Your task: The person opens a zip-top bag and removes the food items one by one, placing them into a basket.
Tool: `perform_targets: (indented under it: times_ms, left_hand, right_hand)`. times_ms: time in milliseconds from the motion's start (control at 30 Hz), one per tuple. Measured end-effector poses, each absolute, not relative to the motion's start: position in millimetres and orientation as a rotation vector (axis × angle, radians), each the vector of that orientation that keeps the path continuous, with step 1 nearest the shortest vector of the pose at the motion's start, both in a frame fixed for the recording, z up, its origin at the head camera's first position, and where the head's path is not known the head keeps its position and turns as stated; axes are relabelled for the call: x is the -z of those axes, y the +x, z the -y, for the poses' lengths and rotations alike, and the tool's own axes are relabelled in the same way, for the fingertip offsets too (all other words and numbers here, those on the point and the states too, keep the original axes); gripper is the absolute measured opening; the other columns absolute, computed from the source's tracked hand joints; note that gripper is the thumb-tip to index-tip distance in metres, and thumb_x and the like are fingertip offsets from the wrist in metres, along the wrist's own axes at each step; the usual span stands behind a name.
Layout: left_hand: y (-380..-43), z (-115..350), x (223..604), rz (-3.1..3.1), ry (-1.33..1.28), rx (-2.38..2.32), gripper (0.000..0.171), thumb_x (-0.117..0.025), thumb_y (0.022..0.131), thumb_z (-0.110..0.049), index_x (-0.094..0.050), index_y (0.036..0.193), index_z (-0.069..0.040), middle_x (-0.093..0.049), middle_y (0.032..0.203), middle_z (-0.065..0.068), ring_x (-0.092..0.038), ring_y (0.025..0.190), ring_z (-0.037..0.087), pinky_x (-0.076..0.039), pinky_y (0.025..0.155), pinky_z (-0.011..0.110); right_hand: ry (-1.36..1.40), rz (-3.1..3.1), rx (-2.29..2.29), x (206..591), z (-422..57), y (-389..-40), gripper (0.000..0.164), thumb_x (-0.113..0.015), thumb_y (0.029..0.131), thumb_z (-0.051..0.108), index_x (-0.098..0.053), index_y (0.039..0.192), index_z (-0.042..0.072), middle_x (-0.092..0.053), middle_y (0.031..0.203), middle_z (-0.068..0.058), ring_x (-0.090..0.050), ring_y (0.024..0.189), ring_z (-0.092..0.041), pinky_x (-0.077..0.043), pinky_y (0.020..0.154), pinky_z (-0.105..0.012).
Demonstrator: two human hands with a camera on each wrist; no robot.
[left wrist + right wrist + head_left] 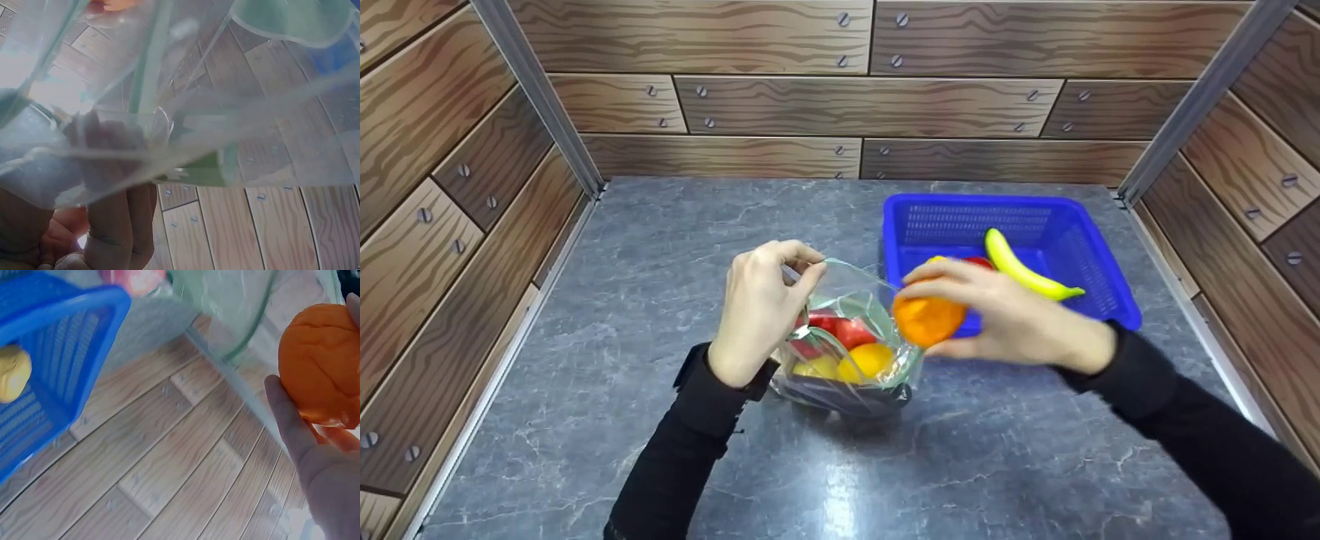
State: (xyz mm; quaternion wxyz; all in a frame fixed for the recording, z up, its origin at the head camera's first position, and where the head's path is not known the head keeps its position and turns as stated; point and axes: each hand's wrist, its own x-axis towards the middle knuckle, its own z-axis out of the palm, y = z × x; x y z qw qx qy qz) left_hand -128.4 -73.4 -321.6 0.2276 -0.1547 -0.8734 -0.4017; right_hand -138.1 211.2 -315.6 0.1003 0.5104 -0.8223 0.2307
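My left hand (765, 304) pinches the upper edge of a clear plastic bag (847, 281) with a green tint and a dark base. Inside the bag lie red fruit (851, 332) and yellow fruit (870, 361). Beside the bag's right rim, my right hand (997, 311) grips an orange (928, 319). The right wrist view shows the same orange (320, 365) between fingers and thumb, with the bag close by. In the left wrist view, clear film (270, 129) covers much of the picture and partly veils the left fingers (109, 225).
A blue plastic basket (1110, 262) stands at the right, behind the right hand. It holds a banana (1024, 270), a yellow fruit (12, 373) and something red, partly hidden by the hand. Wood-patterned panels (780, 105) enclose the grey marbled table (607, 322) at the back and sides.
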Motion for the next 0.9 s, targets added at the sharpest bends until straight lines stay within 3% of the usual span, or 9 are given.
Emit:
perform_targets:
  times_ms: [67,167,200,333,533,733,900]
  left_hand:
    - [-128.6,73.9,321.8,2.404,-0.425,1.113,0.006,-0.072,0.088,-0.019,-0.076,0.089,-0.016,-0.07,0.074,-0.001,-0.058,0.055,0.01,-0.045,0.058,0.023]
    - [-128.7,74.5,322.1,2.406,-0.42,1.116,0.006,-0.072,0.088,-0.02,-0.076,0.089,-0.016,-0.07,0.074,-0.001,-0.058,0.054,0.01,-0.045,0.058,0.023]
    - [-128.6,74.7,322.2,2.407,-0.417,1.116,0.006,-0.072,0.088,-0.02,-0.076,0.089,-0.016,-0.07,0.074,-0.001,-0.058,0.055,0.009,-0.045,0.059,0.022]
    - [-128.4,74.7,322.3,2.409,-0.42,1.123,0.006,-0.072,0.088,-0.019,-0.076,0.089,-0.016,-0.07,0.075,0.0,-0.058,0.055,0.011,-0.044,0.058,0.022]
    - [-128.6,75.3,322.4,2.413,-0.419,1.142,0.005,-0.072,0.088,-0.018,-0.076,0.089,-0.015,-0.07,0.074,0.0,-0.059,0.056,0.013,-0.045,0.059,0.023]
    - [-128.9,76.6,323.2,2.417,-0.409,1.136,0.005,-0.072,0.088,-0.018,-0.076,0.088,-0.016,-0.07,0.075,0.0,-0.061,0.058,0.015,-0.046,0.06,0.024]
    - [-128.5,77.6,322.9,2.415,-0.408,1.133,0.005,-0.072,0.088,-0.018,-0.076,0.088,-0.016,-0.07,0.075,-0.001,-0.06,0.057,0.013,-0.045,0.06,0.023]
  right_hand:
    - [1.441,2.457,-0.733,309.8,-222.6,-144.2,0.066,-0.088,0.069,0.025,-0.061,0.129,0.017,-0.061,0.128,-0.002,-0.058,0.116,-0.018,-0.049,0.099,-0.043]
    - [1.343,2.465,-0.771,306.0,-238.2,-160.7,0.067,-0.089,0.068,0.025,-0.062,0.128,0.016,-0.063,0.127,-0.002,-0.06,0.115,-0.018,-0.049,0.1,-0.03]
    - [1.309,2.468,-0.773,306.2,-242.6,-167.8,0.067,-0.089,0.068,0.025,-0.062,0.128,0.015,-0.064,0.126,-0.002,-0.061,0.113,-0.018,-0.05,0.096,-0.022]
    - [1.155,2.512,-0.771,314.6,-255.8,-201.1,0.067,-0.088,0.069,0.029,-0.061,0.128,0.014,-0.066,0.121,-0.004,-0.063,0.105,-0.019,-0.046,0.091,-0.013]
    - [0.927,2.688,-0.842,338.8,-263.7,-253.6,0.068,-0.086,0.071,0.036,-0.06,0.128,0.011,-0.068,0.114,-0.007,-0.063,0.094,-0.019,-0.048,0.079,-0.022]
    - [0.77,2.857,-0.856,371.0,-260.3,-295.0,0.069,-0.087,0.07,0.032,-0.059,0.128,0.006,-0.068,0.116,-0.014,-0.064,0.098,-0.027,-0.052,0.086,-0.041]
    - [0.728,2.977,-0.766,396.3,-252.7,-318.1,0.068,-0.087,0.072,0.028,-0.058,0.128,0.001,-0.065,0.121,-0.018,-0.062,0.105,-0.033,-0.051,0.093,-0.048]
